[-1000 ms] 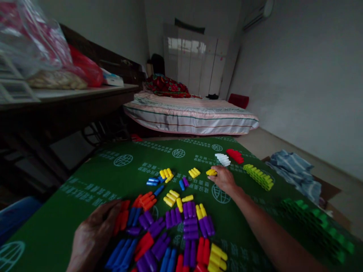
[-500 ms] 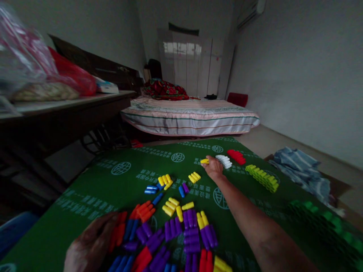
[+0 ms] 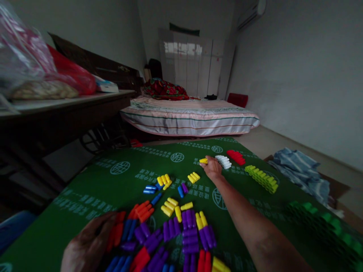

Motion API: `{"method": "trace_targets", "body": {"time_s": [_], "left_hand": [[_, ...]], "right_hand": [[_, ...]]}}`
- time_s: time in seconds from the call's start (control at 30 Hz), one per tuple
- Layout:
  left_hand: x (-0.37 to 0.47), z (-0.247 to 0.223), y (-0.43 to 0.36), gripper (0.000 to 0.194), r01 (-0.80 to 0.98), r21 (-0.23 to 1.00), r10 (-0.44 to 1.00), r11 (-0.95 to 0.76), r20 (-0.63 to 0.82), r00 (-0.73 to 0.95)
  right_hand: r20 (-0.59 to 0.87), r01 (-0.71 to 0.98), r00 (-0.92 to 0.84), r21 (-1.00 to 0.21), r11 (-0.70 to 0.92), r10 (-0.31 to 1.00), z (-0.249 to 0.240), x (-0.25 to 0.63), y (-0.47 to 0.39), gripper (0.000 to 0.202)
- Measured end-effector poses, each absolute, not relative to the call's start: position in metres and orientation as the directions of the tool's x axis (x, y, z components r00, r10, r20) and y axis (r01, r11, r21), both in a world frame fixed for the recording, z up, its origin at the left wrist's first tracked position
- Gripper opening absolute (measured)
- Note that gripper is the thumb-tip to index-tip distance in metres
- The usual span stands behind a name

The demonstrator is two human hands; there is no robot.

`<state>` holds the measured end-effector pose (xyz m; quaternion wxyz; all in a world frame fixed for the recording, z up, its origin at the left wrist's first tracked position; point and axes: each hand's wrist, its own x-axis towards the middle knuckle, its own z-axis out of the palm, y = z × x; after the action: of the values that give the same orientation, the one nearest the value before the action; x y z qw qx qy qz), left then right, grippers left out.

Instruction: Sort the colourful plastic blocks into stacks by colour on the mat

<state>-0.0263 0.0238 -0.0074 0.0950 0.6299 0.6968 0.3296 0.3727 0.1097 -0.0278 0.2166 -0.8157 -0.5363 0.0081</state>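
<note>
My right hand (image 3: 211, 167) stretches far over the green sheet. Its fingers are closed on a small yellow bullet-shaped plastic piece (image 3: 203, 161), just left of the white pieces (image 3: 224, 161). At the lower left, my left hand (image 3: 87, 240) is curled against orange bullet-shaped pieces (image 3: 115, 231), which its fingers seem to grip; the fingertips are partly hidden. Close by lie purple pieces (image 3: 190, 240), blue pieces (image 3: 120, 263) and more orange pieces (image 3: 144, 211). Several yellow pieces (image 3: 194, 177) sit in small groups between my hands.
A red row (image 3: 236, 157), a lime-green block (image 3: 261, 178) and a dark green block (image 3: 326, 226) of joined pieces line the right side of the green sheet (image 3: 93, 185). Beyond stands a bed (image 3: 193, 117). A desk (image 3: 107, 99) holds bags at left; blue cloth (image 3: 300, 170) lies at right.
My right hand and its yellow piece have barely shifted, slightly to the left. The left hand stays beside the orange pieces, and the whole view has moved a little.
</note>
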Motion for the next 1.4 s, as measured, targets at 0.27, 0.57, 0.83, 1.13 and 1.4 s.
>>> {"method": "trace_targets", "body": {"time_s": [0.27, 0.57, 0.83, 1.13, 1.4], "left_hand": [[-0.011, 0.014, 0.013, 0.048, 0.698, 0.696, 0.959, 0.169, 0.048, -0.28], [-0.01, 0.008, 0.015, 0.05, 0.665, 0.734, 0.962, 0.137, 0.061, -0.266], [-0.011, 0.005, 0.011, 0.039, 0.688, 0.718, 0.964, 0.104, 0.098, -0.248], [-0.011, 0.002, 0.013, 0.04, 0.722, 0.686, 0.96, 0.088, 0.136, -0.246], [-0.011, 0.001, 0.013, 0.046, 0.697, 0.706, 0.969, 0.126, 0.064, -0.24]], "right_hand": [[0.226, 0.878, 0.41, -0.362, -0.314, 0.884, -0.028, 0.372, 0.107, 0.04], [0.297, 0.885, 0.36, -0.41, -0.222, 0.885, -0.023, 0.367, 0.086, 0.044], [0.312, 0.905, 0.006, -0.405, 0.127, 0.95, -0.01, 0.342, 0.047, 0.038], [0.007, 0.886, -0.34, -0.332, 0.323, 0.94, 0.027, 0.293, -0.004, 0.012], [-0.087, 0.917, -0.308, -0.293, 0.271, 0.947, 0.03, 0.287, -0.006, 0.023]]}}
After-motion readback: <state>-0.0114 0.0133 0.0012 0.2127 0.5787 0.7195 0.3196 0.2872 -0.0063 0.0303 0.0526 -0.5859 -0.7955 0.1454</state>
